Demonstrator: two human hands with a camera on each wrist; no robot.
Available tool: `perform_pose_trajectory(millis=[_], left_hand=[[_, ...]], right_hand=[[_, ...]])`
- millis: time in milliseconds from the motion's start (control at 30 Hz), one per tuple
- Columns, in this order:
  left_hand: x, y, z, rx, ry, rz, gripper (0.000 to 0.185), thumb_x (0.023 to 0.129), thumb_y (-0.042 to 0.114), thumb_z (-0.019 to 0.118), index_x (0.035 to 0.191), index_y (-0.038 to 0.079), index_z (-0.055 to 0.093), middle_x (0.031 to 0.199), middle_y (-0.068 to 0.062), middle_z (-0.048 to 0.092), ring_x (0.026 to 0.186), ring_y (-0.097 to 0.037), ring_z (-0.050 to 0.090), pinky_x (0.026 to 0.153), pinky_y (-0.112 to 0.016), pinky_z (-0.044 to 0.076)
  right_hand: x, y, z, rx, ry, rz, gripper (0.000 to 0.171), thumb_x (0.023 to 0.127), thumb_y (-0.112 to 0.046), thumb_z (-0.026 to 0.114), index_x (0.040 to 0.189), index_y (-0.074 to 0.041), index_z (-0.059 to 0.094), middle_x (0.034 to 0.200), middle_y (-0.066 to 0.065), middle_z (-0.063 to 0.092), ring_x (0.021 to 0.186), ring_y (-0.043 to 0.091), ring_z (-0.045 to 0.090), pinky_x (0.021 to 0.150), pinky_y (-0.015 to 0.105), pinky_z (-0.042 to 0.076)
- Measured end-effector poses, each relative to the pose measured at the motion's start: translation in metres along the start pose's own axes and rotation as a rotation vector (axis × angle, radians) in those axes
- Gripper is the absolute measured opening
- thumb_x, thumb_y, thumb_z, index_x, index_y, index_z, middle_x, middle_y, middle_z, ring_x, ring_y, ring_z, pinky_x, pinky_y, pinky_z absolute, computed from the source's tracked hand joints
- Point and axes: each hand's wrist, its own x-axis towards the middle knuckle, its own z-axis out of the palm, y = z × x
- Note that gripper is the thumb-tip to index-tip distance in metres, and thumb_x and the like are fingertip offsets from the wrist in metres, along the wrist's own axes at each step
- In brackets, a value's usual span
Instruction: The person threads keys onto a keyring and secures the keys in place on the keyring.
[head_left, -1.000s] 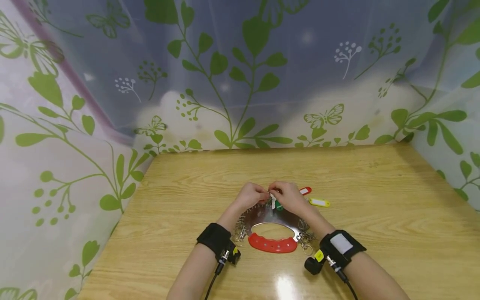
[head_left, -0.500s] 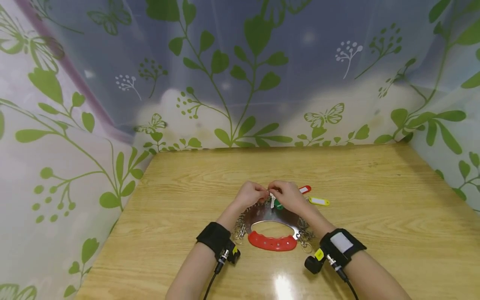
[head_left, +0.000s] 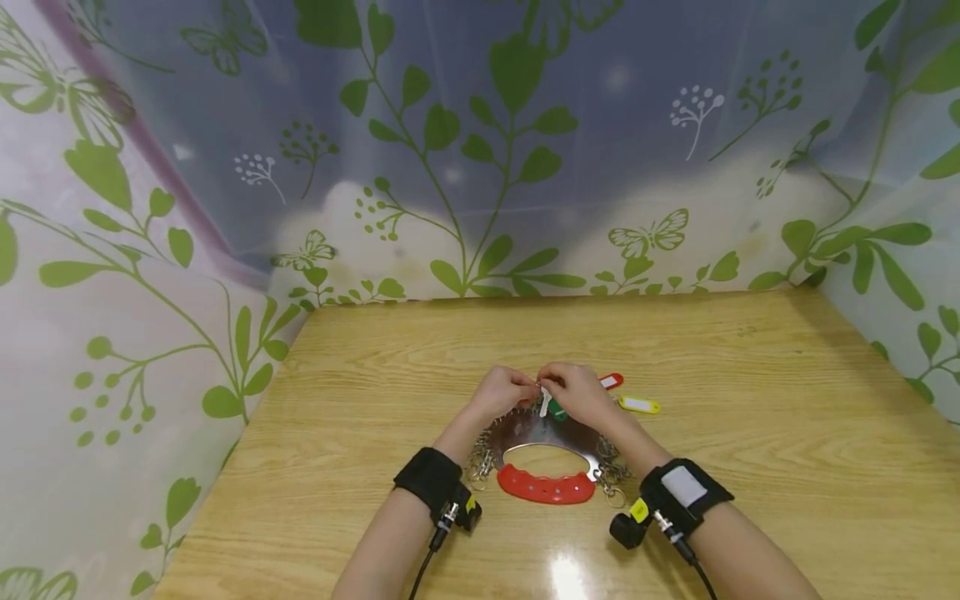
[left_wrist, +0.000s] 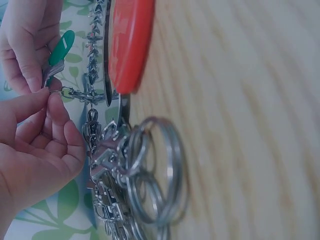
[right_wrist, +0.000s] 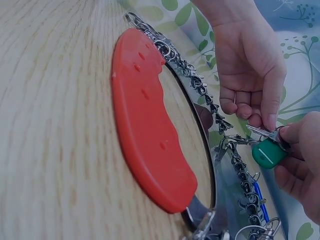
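Observation:
A curved metal plate (head_left: 540, 430) with a red handle (head_left: 546, 485) lies on the table, and short metal chains (right_wrist: 200, 87) hang along its outer edge. My left hand (head_left: 504, 393) is at the plate's far edge, thumb and finger pinching a thin metal ring at the end of one chain (left_wrist: 77, 94); fingertips cover most of that ring. Right beside it, my right hand (head_left: 579, 395) pinches a silver key (right_wrist: 261, 131) that carries a green key tag (right_wrist: 269, 153). The two hands' fingertips almost meet. Whether key and ring are linked is hidden.
A red key tag (head_left: 611, 381) and a yellow key tag (head_left: 639, 405) lie to the right of my right hand. Larger split rings (left_wrist: 170, 170) bunch at the plate's near left end. A blue tag (right_wrist: 260, 201) shows among the chains. A patterned curtain (head_left: 480, 167) stands behind the table.
Both hands stay in place at the plate's far edge. The key between them tilts slightly; the plate and tags keep their places.

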Motion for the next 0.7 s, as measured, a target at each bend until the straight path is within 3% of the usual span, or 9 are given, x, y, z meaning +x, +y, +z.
perform_pose_trajectory(millis=[467, 700], left_hand=[[0.0012, 0.0021, 0.004, -0.011, 0.033, -0.006, 0.021, 0.089, 0.01, 0.06, 0.077, -0.005, 0.068, 0.062, -0.003, 0.054, 0.056, -0.014, 0.044, 0.051, -0.023, 0.033], [0.0014, 0.0013, 0.0037, -0.02, 0.026, 0.0, 0.02, 0.088, 0.01, 0.061, 0.078, -0.005, 0.068, 0.062, -0.004, 0.055, 0.058, -0.016, 0.047, 0.052, -0.024, 0.035]], right_hand=[[-0.0002, 0.001, -0.0004, -0.013, -0.001, 0.001, 0.01, 0.09, -0.007, 0.06, 0.094, -0.004, 0.068, 0.089, 0.008, 0.067, 0.073, 0.016, 0.059, 0.064, 0.032, 0.046], [-0.0004, 0.0001, -0.0008, -0.015, -0.003, 0.006, 0.011, 0.09, -0.008, 0.06, 0.095, -0.004, 0.069, 0.09, 0.008, 0.067, 0.075, 0.017, 0.06, 0.065, 0.032, 0.047]])
